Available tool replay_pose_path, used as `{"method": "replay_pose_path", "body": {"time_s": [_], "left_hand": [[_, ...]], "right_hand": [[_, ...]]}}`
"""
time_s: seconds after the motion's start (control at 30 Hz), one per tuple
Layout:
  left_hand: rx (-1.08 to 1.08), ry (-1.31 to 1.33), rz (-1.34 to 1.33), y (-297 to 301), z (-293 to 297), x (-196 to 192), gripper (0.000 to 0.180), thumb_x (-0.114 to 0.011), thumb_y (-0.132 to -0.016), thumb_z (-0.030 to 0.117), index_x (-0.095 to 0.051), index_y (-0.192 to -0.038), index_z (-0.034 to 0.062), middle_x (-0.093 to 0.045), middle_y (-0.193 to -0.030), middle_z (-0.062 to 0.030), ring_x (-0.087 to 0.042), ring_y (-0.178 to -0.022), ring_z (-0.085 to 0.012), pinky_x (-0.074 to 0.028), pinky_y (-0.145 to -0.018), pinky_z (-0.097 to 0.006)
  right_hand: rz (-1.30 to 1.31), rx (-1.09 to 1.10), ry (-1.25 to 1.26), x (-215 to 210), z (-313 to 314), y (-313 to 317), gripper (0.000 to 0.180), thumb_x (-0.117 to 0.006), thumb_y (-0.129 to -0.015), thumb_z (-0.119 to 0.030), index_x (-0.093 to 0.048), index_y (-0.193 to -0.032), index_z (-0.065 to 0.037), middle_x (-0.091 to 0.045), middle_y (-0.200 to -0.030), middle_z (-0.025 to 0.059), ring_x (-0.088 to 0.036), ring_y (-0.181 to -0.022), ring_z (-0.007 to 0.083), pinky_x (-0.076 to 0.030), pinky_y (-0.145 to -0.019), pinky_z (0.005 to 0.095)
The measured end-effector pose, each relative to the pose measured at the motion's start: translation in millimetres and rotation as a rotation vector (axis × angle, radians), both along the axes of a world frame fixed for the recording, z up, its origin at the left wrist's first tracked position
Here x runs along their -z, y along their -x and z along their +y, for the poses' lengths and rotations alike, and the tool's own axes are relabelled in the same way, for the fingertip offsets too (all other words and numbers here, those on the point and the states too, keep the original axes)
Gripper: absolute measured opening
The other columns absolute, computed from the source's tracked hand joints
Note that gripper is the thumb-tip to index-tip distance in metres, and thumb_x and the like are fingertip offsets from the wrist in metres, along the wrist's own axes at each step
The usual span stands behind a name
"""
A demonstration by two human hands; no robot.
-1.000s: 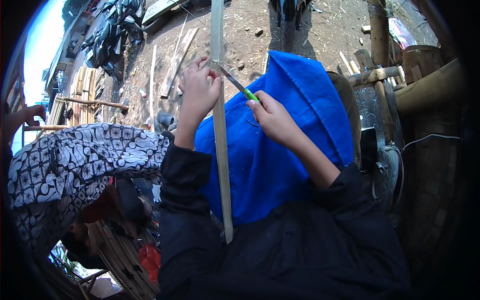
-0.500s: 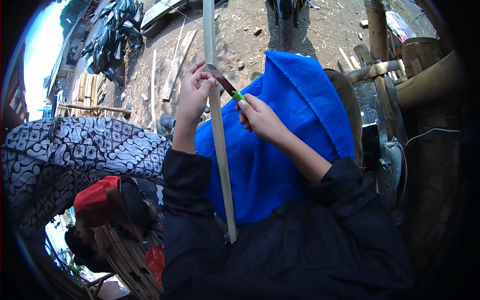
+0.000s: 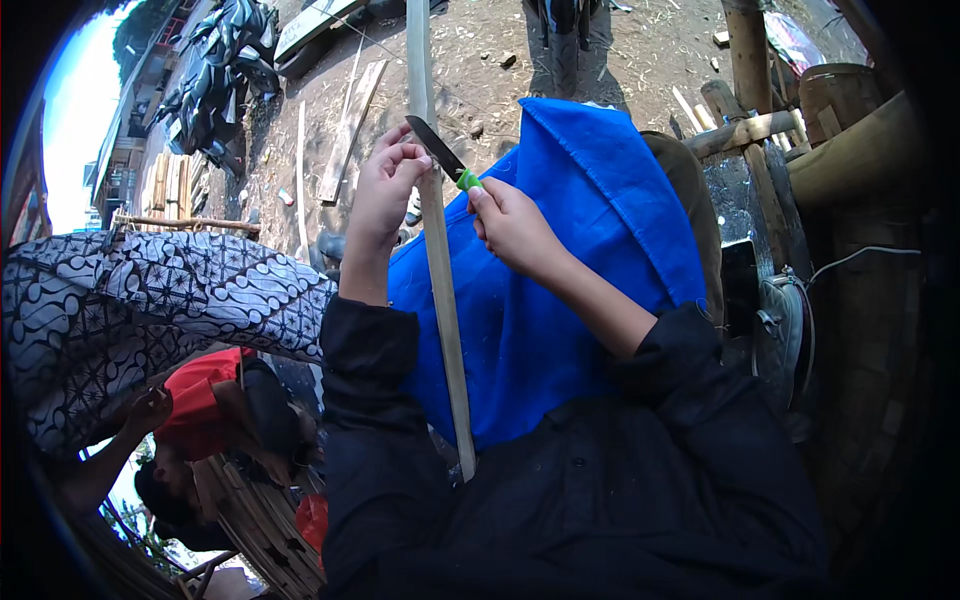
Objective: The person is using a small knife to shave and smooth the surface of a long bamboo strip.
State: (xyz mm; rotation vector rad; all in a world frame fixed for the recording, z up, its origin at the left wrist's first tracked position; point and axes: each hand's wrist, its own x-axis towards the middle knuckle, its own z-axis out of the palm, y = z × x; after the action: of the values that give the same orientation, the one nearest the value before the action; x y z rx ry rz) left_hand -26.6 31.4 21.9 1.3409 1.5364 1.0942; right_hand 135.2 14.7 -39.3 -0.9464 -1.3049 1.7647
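A long, narrow bamboo strip (image 3: 443, 290) runs from the top of the view down across my lap to my dark shirt. My left hand (image 3: 380, 190) is beside its upper part, thumb and index finger pinched at the strip's edge, the other fingers curled. In my right hand (image 3: 513, 228) is a knife (image 3: 442, 150) with a green handle, gripped with the thumb along it. The dark blade points up and left across the strip, its tip just above my left fingers. Under the strip, a blue cloth (image 3: 560, 290) covers my lap.
A person in patterned batik cloth (image 3: 220, 290) is close on my left, near another person in a red top (image 3: 200, 395). Bamboo posts (image 3: 750, 60) and a grey bag (image 3: 785, 330) stand at right. Planks (image 3: 353, 130) and parked motorcycles (image 3: 225, 75) are ahead.
The knife blade has turned and risen slightly, its tip now higher and farther left. My left hand barely moves. Another person's forearm has come into view at lower left.
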Motion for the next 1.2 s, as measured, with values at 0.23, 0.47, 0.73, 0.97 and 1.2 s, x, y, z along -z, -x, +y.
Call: {"method": "replay_pose_path", "body": {"time_s": [0.23, 0.47, 0.73, 0.97, 1.2], "left_hand": [[-0.014, -0.028, -0.031, -4, -1, 4, 0.008, -0.058, -0.078, 0.009, -0.06, -0.078, 0.0011, -0.033, -0.134, -0.0163, -0.04, -0.121, -0.021, -0.035, -0.095, -0.032], [-0.129, -0.381, 0.694, -24, -10, 2, 0.008, -0.059, -0.076, 0.011, -0.058, -0.075, 0.0031, -0.032, -0.13, -0.0255, -0.025, -0.127, -0.0361, -0.02, -0.101, -0.045], [-0.163, -0.315, 0.928, -30, -30, 4, 0.005, -0.058, -0.073, 0.007, -0.055, -0.074, 0.0031, -0.031, -0.134, -0.0164, -0.025, -0.123, -0.0361, -0.022, -0.098, -0.046], [-0.124, -0.505, 0.957, -23, -27, 1, 0.007, -0.058, -0.074, 0.011, -0.056, -0.078, 0.0056, -0.035, -0.13, -0.014, -0.028, -0.117, -0.0322, -0.017, -0.096, -0.043], [-0.161, -0.617, 1.14, -39, -29, -40, 0.01, -0.059, -0.073, 0.009, -0.055, -0.082, 0.008, -0.033, -0.127, -0.0116, -0.022, -0.125, -0.0339, -0.013, -0.096, -0.054]], "right_hand": [[0.013, 0.104, 0.092, -5, -22, 1, 0.026, -0.044, -0.092, -0.019, -0.049, -0.079, 0.002, -0.051, -0.061, 0.0133, -0.049, -0.054, 0.0208, -0.038, -0.053, 0.0351], [-0.031, 0.176, -0.057, -10, -5, 13, 0.026, -0.044, -0.092, -0.019, -0.049, -0.08, 0.004, -0.051, -0.063, 0.0201, -0.051, -0.055, 0.0282, -0.038, -0.054, 0.0378], [-0.068, 0.143, -0.036, -6, -20, 18, 0.026, -0.044, -0.091, -0.018, -0.05, -0.081, 0.004, -0.053, -0.063, 0.0205, -0.051, -0.054, 0.0288, -0.039, -0.053, 0.0381], [-0.062, 0.135, -0.013, -15, -25, 18, 0.027, -0.044, -0.092, -0.02, -0.051, -0.079, 0.004, -0.053, -0.063, 0.019, -0.052, -0.055, 0.0241, -0.04, -0.055, 0.0384], [0.121, 0.076, 0.117, 5, -45, 25, 0.024, -0.041, -0.095, -0.023, -0.046, -0.079, -0.005, -0.041, -0.055, -0.001, -0.037, -0.043, 0.0064, -0.032, -0.039, 0.0234]]}}
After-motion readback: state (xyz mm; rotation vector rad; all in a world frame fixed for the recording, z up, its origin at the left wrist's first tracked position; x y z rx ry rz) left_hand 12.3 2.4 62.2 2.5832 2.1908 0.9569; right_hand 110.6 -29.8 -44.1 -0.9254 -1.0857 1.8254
